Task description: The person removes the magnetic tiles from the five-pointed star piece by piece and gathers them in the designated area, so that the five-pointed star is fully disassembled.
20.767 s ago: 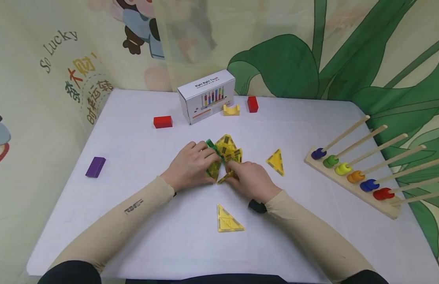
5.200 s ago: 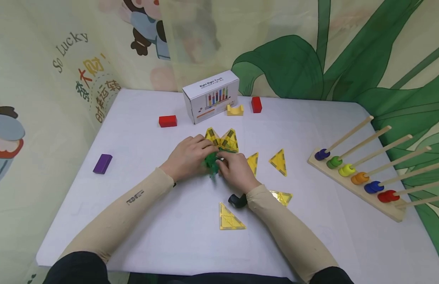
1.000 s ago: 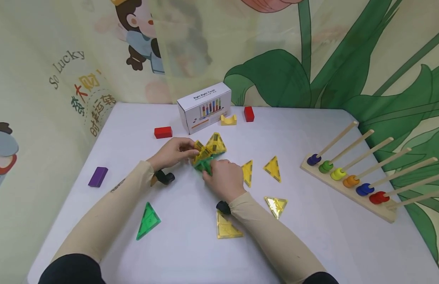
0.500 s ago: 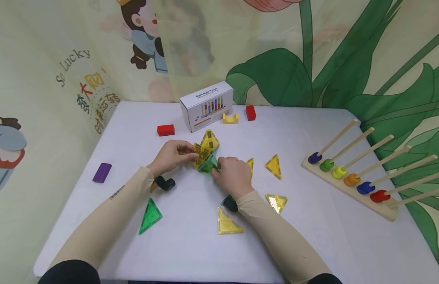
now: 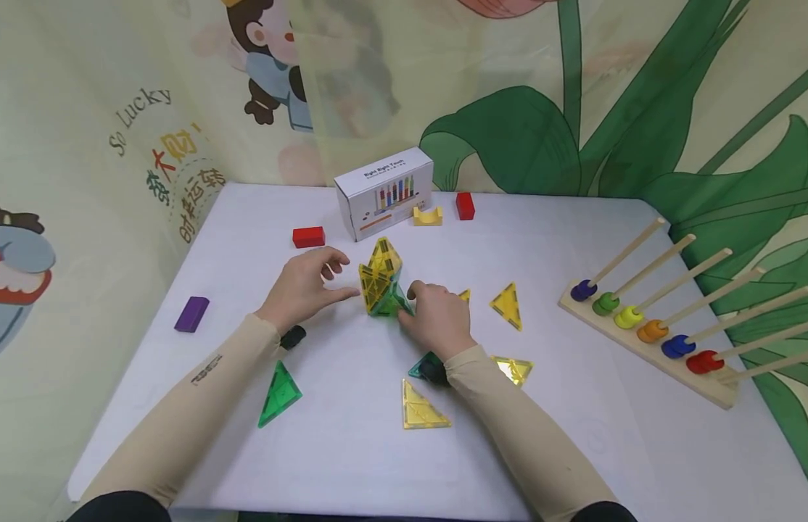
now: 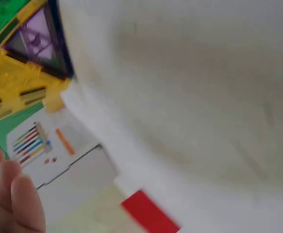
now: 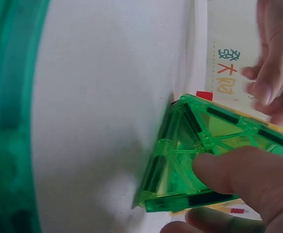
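Observation:
Yellow and green triangular magnetic tiles stand joined as one small structure (image 5: 381, 279) mid-table. My right hand (image 5: 437, 319) pinches a green magnetic tile (image 7: 173, 184) on its near right side, thumb on the face and fingers behind, as the right wrist view shows. My left hand (image 5: 304, 288) is just left of the structure, fingers and thumb spread apart, holding nothing. In the left wrist view its fingertips (image 6: 27, 204) are separate from the yellow tiles (image 6: 25, 82).
Loose tiles lie around: a green triangle (image 5: 280, 395), a teal one (image 5: 417, 366) partly under my right wrist, and yellow triangles (image 5: 423, 407) (image 5: 507, 307). Behind stand a white box (image 5: 384, 196) and red blocks (image 5: 309, 237). A wooden peg rack (image 5: 645, 337) occupies the right; a purple block (image 5: 191, 314), the left.
My left hand has let go of the structure's yellow tiles and drawn back left. The structure has turned slightly, while my right hand keeps its pinch. Earlier, both hands worked close together on the tiles.

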The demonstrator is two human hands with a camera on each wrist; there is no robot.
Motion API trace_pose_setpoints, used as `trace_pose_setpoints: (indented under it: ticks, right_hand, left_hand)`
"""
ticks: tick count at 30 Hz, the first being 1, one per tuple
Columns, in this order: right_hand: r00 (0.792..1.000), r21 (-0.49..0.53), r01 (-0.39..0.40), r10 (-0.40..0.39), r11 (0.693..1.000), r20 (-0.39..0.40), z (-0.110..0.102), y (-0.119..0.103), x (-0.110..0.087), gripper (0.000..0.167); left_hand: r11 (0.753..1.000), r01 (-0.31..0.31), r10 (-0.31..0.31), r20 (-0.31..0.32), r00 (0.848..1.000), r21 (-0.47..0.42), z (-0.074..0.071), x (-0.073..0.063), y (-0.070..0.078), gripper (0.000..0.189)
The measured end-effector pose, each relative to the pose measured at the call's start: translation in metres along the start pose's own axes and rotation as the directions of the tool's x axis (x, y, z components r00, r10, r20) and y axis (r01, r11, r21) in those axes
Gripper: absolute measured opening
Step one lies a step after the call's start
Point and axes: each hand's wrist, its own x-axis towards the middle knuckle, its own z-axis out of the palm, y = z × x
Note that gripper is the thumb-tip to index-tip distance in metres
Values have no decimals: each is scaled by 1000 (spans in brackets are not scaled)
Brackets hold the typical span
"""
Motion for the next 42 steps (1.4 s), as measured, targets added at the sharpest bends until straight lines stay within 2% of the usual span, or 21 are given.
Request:
trace_pose_setpoints:
  ticks: [1,3,5,7,13,16,19,22,29,42]
  right_hand:
    - [1000,12,-8,8,1000,13,1,1,1,33]
    - [998,44,-31,29,999,47,2,2,4,37]
    - [996,71,-55,49,996,80,2,2,7,39]
    - [992,97,-75,65,992,109,3,2,9,39]
    - [984,154,-103,78,983,162,6,0,15,36]
    - [979,177,-114,81,977,186,7,-1,17,37]
    - [974,195,-122,80,973,211,8,-2,19,39]
    - [973,198,-118,73,973,221,9,-2,20,38]
    - [969,171,-121,79,978,233,11,1,23,40]
    - [977,132,-82,53,988,205,11,-2,21,40]
  left_hand:
    - [997,-50,50,-5,999,62,-3,0,2,59]
    - [973,-159,158,20,987,169,-7,1,7,69]
    - [936,-254,242,80,967,242,-7,5,13,75]
    - [900,-323,291,148,945,292,-6,9,18,76]
    - [828,-412,312,297,903,382,-1,20,31,69]
    - [783,-445,316,337,887,436,3,25,35,70]
    - [753,-463,319,356,878,467,8,28,35,71]
    - [745,-468,324,355,877,475,12,29,35,71]
    - [745,-471,342,335,878,474,15,28,33,69]
    - [779,-447,346,294,891,439,16,25,29,69]
